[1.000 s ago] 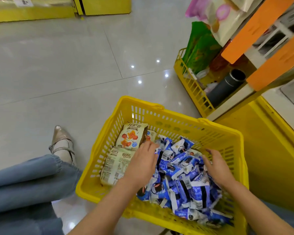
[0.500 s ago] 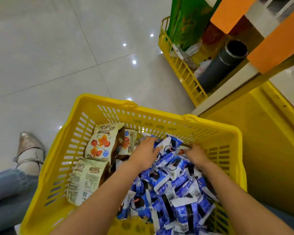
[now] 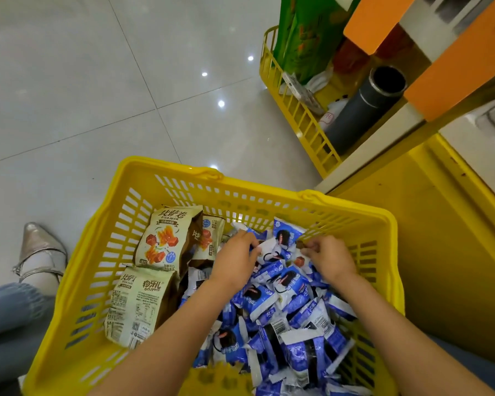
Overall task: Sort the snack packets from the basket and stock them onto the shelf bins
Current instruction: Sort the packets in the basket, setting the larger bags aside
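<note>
Far left: denim-clad leg (image 3: 9, 315) and silver pointed shoe (image 3: 37, 250) on pale tiled floor (image 3: 97, 95). Centre: yellow basket (image 3: 103, 252) with slotted walls, standing on the floor close to the shoe. Inside, along its left wall: two beige snack bags, the farther one (image 3: 166, 238) face-up with a printed picture, the nearer one (image 3: 139, 304) back-up with a label, edges overlapping; a third, similar bag partly hidden behind the farther one. Filling the middle and right of the basket: loose heap of small blue-and-white packets (image 3: 283, 304). Left hand (image 3: 235, 261) palm-down at the far end of the heap, just beside the beige bags, fingers bent down onto the packets; grip on any single packet not discernible. Right hand (image 3: 330, 258) near the basket's far right corner, fingers curled, thumb and forefinger pinching a small brown item (image 3: 300, 244) just above the heap. Upper right: yellow wire shelf bin (image 3: 295, 110) at floor level, holding a green bag (image 3: 306, 38), crumpled wrappers and a tilted grey cylinder (image 3: 363, 110). Above it: orange shelf fronts (image 3: 463, 67). Far right, alongside the basket: yellow shelf base (image 3: 440, 238).
</note>
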`<state>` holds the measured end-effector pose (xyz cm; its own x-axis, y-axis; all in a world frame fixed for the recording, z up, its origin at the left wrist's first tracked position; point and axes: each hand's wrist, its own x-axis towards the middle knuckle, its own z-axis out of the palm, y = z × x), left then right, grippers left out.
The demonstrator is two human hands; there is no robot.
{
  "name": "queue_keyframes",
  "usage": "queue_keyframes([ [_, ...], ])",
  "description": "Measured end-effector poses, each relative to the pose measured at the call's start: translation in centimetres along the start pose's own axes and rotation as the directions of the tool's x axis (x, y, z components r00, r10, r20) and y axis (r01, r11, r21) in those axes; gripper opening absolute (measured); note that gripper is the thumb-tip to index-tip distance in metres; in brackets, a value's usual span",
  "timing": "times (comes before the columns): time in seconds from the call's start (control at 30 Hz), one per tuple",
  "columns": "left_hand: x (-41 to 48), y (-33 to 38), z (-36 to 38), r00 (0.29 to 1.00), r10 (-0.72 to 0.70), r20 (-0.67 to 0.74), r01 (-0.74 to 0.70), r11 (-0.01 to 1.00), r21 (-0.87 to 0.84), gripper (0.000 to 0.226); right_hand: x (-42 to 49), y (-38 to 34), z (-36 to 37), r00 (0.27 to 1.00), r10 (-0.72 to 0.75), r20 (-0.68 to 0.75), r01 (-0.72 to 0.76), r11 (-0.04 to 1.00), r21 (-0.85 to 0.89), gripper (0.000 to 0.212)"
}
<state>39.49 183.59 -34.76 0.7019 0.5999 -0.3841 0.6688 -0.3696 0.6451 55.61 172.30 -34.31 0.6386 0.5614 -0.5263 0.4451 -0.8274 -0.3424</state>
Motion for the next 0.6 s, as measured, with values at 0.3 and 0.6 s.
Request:
queue_keyframes([
  [0.3, -3.6, 0.5, -2.5, 0.998, -0.055, -0.024, 0.053, 0.997, -0.049, 0.018, -6.0, -3.3, -5.5, 0.899, -0.302, -0.318, 0.253, 0.949, -0.186, 0.014],
  [0.6, -9.6, 3.6, -8.2, 0.981, -0.144, 0.128, 0.182, 0.480, -0.858, 0.060, -11.7, -8.2, -7.5, 0.951, -0.279, -0.132, 0.305, 0.777, 0.551, 0.008],
])
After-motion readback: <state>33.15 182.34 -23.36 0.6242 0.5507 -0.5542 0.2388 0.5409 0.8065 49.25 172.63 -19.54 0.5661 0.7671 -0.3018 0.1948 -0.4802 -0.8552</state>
